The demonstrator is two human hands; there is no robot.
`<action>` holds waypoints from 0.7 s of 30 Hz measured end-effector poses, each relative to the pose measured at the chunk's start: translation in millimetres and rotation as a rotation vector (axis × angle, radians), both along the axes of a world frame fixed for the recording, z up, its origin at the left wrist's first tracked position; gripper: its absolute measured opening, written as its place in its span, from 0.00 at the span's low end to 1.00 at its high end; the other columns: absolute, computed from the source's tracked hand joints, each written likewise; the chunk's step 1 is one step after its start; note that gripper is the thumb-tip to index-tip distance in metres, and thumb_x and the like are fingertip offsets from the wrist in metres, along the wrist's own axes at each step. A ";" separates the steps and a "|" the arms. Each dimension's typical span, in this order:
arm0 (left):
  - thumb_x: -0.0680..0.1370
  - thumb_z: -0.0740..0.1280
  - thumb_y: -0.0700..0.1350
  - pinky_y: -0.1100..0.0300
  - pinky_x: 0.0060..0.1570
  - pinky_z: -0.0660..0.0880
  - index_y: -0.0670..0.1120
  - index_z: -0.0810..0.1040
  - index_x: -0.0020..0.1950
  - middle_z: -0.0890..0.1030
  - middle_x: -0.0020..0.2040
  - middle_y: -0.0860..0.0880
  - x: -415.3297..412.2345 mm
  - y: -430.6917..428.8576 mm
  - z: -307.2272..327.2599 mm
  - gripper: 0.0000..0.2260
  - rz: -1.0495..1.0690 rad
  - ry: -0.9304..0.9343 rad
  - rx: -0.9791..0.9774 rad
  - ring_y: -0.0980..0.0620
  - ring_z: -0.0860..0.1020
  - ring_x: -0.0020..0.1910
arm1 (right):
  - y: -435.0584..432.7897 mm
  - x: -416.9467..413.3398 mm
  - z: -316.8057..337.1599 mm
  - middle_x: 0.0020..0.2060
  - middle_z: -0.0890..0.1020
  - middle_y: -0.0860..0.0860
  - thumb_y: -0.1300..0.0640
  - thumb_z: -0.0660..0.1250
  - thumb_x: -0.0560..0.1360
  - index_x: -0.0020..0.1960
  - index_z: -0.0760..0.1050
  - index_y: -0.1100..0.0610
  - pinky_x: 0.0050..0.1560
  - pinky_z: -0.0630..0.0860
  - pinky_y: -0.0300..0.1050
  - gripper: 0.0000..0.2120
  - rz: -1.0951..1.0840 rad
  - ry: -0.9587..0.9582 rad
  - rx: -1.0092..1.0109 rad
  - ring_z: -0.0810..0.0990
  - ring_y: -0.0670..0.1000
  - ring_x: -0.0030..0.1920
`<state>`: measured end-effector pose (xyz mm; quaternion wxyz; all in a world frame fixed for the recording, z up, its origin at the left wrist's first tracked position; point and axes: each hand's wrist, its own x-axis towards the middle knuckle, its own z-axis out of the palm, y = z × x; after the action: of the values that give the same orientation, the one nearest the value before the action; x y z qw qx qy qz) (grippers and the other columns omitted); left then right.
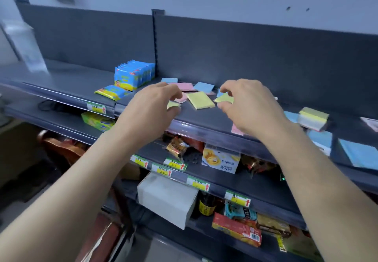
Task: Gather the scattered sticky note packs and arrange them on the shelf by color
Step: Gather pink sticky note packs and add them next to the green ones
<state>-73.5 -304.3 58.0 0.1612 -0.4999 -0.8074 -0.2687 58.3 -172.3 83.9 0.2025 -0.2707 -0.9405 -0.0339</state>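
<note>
Both forearms reaching over shelf lip. Left hand curled, fingers pinching small yellow pack near front edge. Right hand half-open, fingertips on tilted yellow pack, grip not confirmed. Between hands: flat yellow pack, loose. Behind: pink pack and blue pack scattered by back panel. Far right: stacked pile. Best approach: sweep three yellows together first, square edges, keep clear of pinks, avoid knocking packs off lip.
</note>
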 end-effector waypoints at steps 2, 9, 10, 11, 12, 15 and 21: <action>0.75 0.67 0.42 0.58 0.49 0.69 0.44 0.77 0.56 0.78 0.52 0.49 -15.8 14.5 -0.2 0.10 0.051 -0.007 0.006 0.48 0.76 0.51 | 19.7 -17.5 -1.4 0.54 0.79 0.54 0.55 0.63 0.78 0.58 0.75 0.56 0.52 0.72 0.51 0.11 0.033 -0.003 0.000 0.75 0.58 0.55; 0.77 0.66 0.44 0.56 0.51 0.70 0.44 0.76 0.57 0.79 0.53 0.48 -68.5 74.2 -0.6 0.10 0.197 -0.056 -0.069 0.47 0.75 0.53 | 83.7 -74.7 0.9 0.50 0.80 0.55 0.60 0.62 0.76 0.56 0.75 0.59 0.47 0.71 0.49 0.10 0.109 -0.005 -0.016 0.76 0.59 0.51; 0.77 0.65 0.44 0.55 0.51 0.70 0.44 0.76 0.57 0.79 0.53 0.48 -77.0 82.1 -3.8 0.10 0.221 -0.072 -0.076 0.47 0.75 0.53 | 92.6 -82.3 0.5 0.50 0.80 0.55 0.60 0.62 0.76 0.56 0.75 0.59 0.48 0.72 0.49 0.10 0.118 -0.004 -0.023 0.76 0.59 0.51; 0.77 0.65 0.44 0.55 0.51 0.71 0.44 0.76 0.57 0.79 0.53 0.47 -84.6 89.0 -7.4 0.10 0.242 -0.092 -0.088 0.47 0.75 0.53 | 100.3 -89.5 -0.6 0.50 0.80 0.56 0.61 0.62 0.76 0.56 0.75 0.60 0.49 0.73 0.50 0.10 0.125 -0.006 -0.031 0.76 0.59 0.52; 0.77 0.66 0.44 0.54 0.51 0.72 0.44 0.76 0.57 0.79 0.53 0.47 -91.7 95.2 -10.8 0.10 0.258 -0.113 -0.104 0.47 0.75 0.52 | 107.2 -96.6 -2.4 0.50 0.80 0.56 0.61 0.62 0.76 0.56 0.75 0.60 0.49 0.74 0.50 0.10 0.131 -0.013 -0.040 0.77 0.59 0.52; 0.76 0.66 0.44 0.52 0.50 0.73 0.43 0.76 0.56 0.79 0.52 0.46 -114.7 112.3 -18.9 0.10 0.280 -0.162 -0.134 0.46 0.75 0.51 | 124.9 -117.5 -7.9 0.49 0.81 0.56 0.63 0.62 0.75 0.56 0.76 0.60 0.48 0.73 0.49 0.10 0.138 -0.041 -0.058 0.77 0.59 0.51; 0.76 0.67 0.46 0.57 0.46 0.72 0.43 0.75 0.58 0.78 0.56 0.46 -167.7 152.5 -33.3 0.13 0.276 -0.258 -0.246 0.44 0.75 0.52 | 153.3 -164.5 -17.3 0.48 0.81 0.55 0.65 0.62 0.74 0.55 0.76 0.59 0.46 0.74 0.49 0.11 0.113 -0.084 -0.078 0.77 0.59 0.49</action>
<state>-241.2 -151.8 24.6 0.0298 -0.3620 -0.9088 -0.2053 -106.2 -19.0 66.6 0.1540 -0.2232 -0.9625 0.0030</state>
